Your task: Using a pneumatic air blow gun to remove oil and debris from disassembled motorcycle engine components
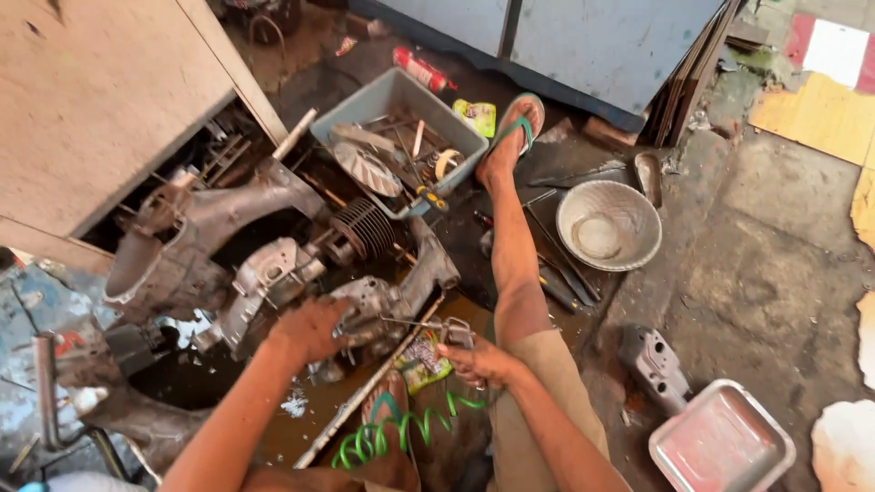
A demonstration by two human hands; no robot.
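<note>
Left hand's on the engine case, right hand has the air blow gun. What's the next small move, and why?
Probably ease the blow gun nozzle closer to the engine case: the left hand already steadies it, while the right hand holds the gun just beside it.

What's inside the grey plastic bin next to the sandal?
The grey rectangular plastic bin holds a round finned metal cover, a pale ring, rods and hand tools. Whatever lies beneath this pile is covered.

Red-and-white can (pixel 421 69) lies on the floor behind the grey bin, a green-yellow sachet (pixel 477 117) sits just beside that bin, and another colourful wrapper (pixel 422 361) rests near the right hand (pixel 478 361).
</note>
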